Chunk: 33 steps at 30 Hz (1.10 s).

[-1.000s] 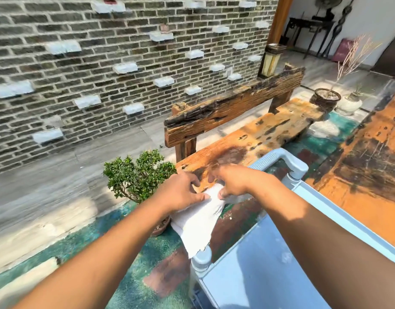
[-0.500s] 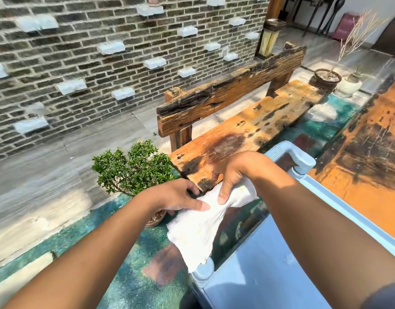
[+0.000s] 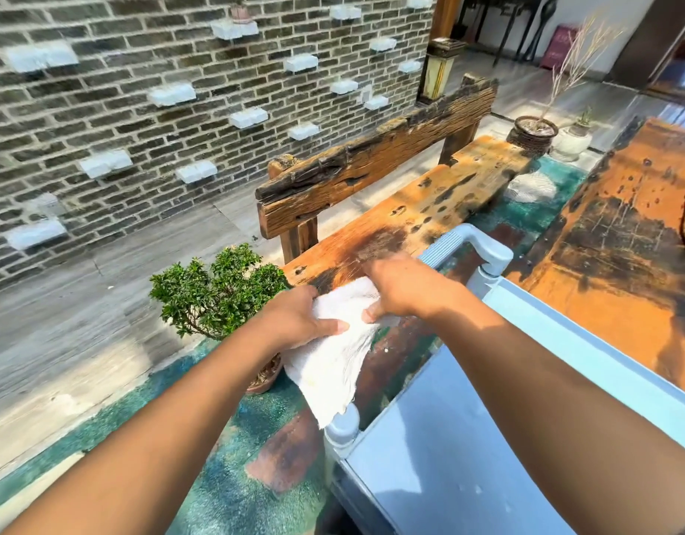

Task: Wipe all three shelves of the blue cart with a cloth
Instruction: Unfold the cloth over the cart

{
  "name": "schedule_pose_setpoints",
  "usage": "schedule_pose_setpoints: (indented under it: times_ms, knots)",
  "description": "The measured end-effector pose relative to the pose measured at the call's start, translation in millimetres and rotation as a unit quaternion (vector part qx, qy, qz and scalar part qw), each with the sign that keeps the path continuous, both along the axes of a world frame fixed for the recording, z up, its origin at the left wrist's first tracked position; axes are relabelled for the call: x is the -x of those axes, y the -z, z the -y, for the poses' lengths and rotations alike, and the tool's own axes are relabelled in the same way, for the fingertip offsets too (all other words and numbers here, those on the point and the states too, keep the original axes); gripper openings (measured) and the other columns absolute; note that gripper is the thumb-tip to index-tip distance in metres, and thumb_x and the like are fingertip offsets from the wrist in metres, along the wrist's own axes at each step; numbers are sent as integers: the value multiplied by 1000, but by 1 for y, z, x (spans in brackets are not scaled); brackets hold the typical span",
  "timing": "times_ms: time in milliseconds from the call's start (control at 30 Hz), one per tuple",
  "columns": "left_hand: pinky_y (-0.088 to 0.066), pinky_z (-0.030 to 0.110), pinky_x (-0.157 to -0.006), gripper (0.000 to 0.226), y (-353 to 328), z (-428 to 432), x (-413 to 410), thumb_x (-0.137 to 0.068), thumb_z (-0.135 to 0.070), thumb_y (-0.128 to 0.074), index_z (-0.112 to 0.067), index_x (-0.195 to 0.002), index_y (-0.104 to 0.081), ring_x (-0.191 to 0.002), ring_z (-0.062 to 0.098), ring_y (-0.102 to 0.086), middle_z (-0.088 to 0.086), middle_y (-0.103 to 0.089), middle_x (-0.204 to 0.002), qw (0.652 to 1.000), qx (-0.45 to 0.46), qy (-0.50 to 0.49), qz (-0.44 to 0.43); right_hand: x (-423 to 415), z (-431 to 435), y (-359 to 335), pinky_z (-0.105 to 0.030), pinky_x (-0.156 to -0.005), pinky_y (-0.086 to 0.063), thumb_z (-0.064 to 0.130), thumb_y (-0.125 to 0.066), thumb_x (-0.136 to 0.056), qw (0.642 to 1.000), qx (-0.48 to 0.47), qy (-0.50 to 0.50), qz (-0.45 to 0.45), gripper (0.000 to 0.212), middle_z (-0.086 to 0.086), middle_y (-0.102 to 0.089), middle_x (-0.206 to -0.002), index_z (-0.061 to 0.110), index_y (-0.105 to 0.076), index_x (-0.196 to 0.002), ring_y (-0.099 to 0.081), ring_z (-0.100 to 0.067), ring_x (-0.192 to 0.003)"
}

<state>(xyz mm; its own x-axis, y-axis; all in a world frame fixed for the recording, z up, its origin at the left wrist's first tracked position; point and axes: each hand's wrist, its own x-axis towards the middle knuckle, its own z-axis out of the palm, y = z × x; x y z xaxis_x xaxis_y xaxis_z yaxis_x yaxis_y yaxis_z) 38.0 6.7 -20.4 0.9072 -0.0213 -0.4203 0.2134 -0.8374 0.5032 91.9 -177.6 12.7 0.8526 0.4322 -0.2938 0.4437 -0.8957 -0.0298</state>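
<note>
A white cloth [image 3: 333,357] hangs over the handle bar of the blue cart [image 3: 468,457], draping down to the handle's near corner post. My left hand [image 3: 298,322] grips the cloth's left upper edge, thumb on top. My right hand [image 3: 402,291] pinches the cloth's right upper edge over the handle. The cart's top shelf [image 3: 449,438] lies pale blue below my right forearm; the lower shelves are hidden.
A weathered wooden bench [image 3: 410,210] stands just beyond the cart handle [image 3: 472,241]. A small potted shrub [image 3: 217,295] sits left of the cloth. An orange wooden table [image 3: 622,245] lies on the right. Brick wall at the back; pots at far right.
Both hands have shifted along the cloth: the left hand now holds it higher and closer to the right hand, and the cloth is bunched more between them.
</note>
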Motion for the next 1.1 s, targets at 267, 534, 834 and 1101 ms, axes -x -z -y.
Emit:
schedule_pose_setpoints:
  times_ms: [267,534,834,1101]
  knots:
    - [-47,29,-81,28,-28,49,53,-85,-24,-72,-12,-108,-61,-97,22,-61,5,-65,-105,977,-46,104,182,77,79,-1,-33,-76,-35,29,-73,-87,990,-129,35,51,25,-4,-49,-99,18,-54,-99,-51,-24,-101]
    - [-44,41,-79,30,-36,122,105,-82,-26,-75,-8,-91,-54,-95,32,-59,15,-65,-99,948,-52,253,185,191,174,15,-36,-61,-46,33,-77,-80,945,-243,216,-21,35,-4,-66,-91,27,-45,-90,-61,-27,-78]
    - [-48,40,-61,28,-10,143,138,-79,-23,-82,-12,-85,-57,-69,26,-60,19,-66,-83,939,78,334,38,297,210,51,-27,-66,-41,37,-78,-86,882,-367,292,-49,22,9,-61,-90,26,-60,-92,-57,-12,-82]
    - [-48,38,-72,25,37,133,86,-80,-9,-79,5,-95,-65,-78,23,-62,18,-68,-85,916,166,349,-112,320,185,105,-33,-66,-35,30,-76,-91,720,-540,414,-139,34,-3,-51,-83,2,-56,-94,-51,-16,-75]
